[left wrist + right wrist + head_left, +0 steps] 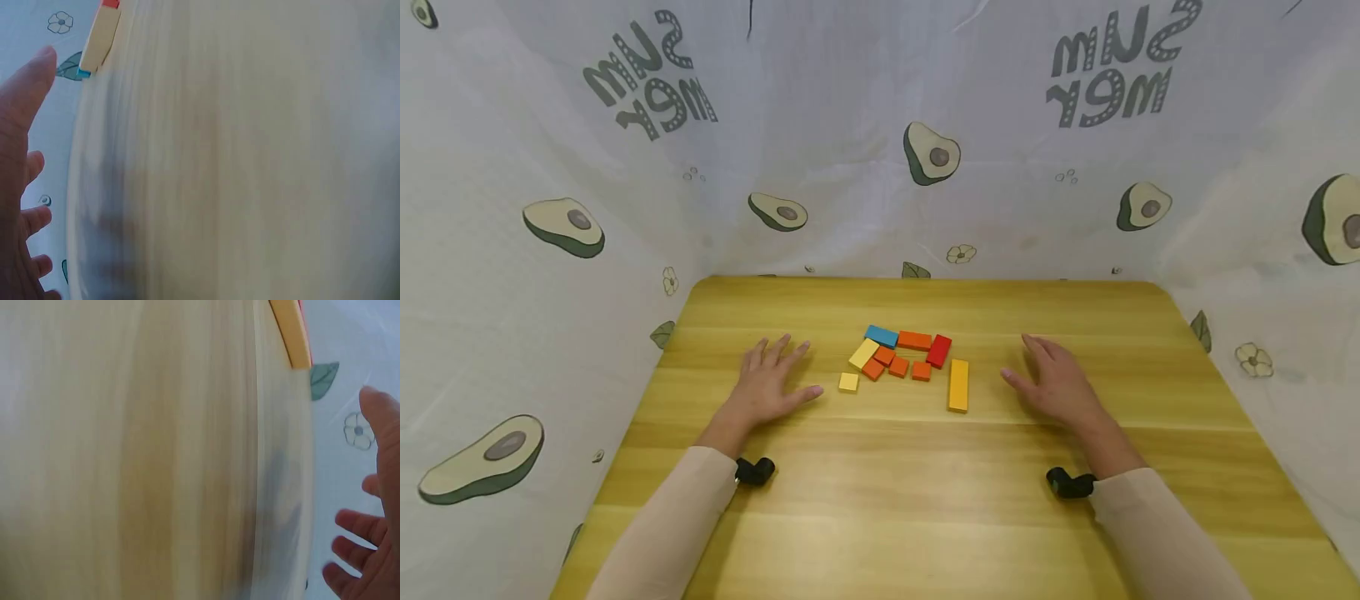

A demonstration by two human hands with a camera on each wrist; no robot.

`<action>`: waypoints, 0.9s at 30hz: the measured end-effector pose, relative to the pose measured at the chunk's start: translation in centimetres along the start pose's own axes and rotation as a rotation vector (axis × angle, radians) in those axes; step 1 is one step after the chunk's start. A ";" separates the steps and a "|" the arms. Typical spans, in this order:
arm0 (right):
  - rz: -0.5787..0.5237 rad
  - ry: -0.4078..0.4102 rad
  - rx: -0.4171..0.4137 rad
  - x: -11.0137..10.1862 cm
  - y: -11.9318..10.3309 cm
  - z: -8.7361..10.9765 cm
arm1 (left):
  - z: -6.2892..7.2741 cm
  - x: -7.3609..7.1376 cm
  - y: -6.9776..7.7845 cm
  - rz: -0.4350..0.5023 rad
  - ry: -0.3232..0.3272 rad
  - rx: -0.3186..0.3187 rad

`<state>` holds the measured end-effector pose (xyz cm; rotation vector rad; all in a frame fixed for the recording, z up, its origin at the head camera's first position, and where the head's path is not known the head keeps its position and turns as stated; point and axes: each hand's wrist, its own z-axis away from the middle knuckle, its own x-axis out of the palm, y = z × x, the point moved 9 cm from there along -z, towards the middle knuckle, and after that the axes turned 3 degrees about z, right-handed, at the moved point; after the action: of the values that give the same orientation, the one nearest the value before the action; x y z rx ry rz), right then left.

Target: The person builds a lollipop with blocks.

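Blocks (pixel 898 367) in blue, orange, red and yellow, grouped on the counter (pixel 880 500), left hand (pixel 763 389) near the small yellow block (pixel 848 382), its fingers (pixel 36 219) spread wide, right hand (pixel 1060 387) near the long amber block (pixel 958 386), its fingers loosely parted, avocado-print cloth (pixel 850 108) behind.

A wood-grained table (pixel 880 500) carries 10 blocks (pixel 898 367) in blue, red, orange and yellow.

The head camera looked forward and down from above; wrist cameras (pixel 756 472) looked, close up, past the left hand (pixel 763 390) and right hand (pixel 1062 387); all shared the table (pixel 880 500) and far curtain (pixel 850 100).
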<state>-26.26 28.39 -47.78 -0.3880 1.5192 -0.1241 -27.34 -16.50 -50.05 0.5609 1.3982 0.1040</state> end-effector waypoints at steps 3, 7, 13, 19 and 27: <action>-0.060 -0.032 0.004 0.8 -1.2 -0.1 | -0.2 0.2 1.1 0.043 0.000 0.028; -0.102 -0.066 -0.012 2.0 -3.0 -0.3 | -0.4 0.8 2.6 0.078 -0.003 0.070; -0.108 -0.105 -0.037 3.8 -4.7 -0.5 | -0.6 1.9 4.3 0.157 -0.025 0.124; -0.107 -0.153 -0.006 4.3 -5.4 -0.6 | -0.6 2.3 5.2 0.174 -0.001 0.150; -0.069 -0.185 -0.045 4.4 -5.9 -0.6 | -0.6 2.3 5.4 0.217 0.050 0.145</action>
<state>-25.62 21.42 -50.09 -0.4752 1.3284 -0.1052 -26.08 -10.77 -49.86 0.8349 1.3973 0.1927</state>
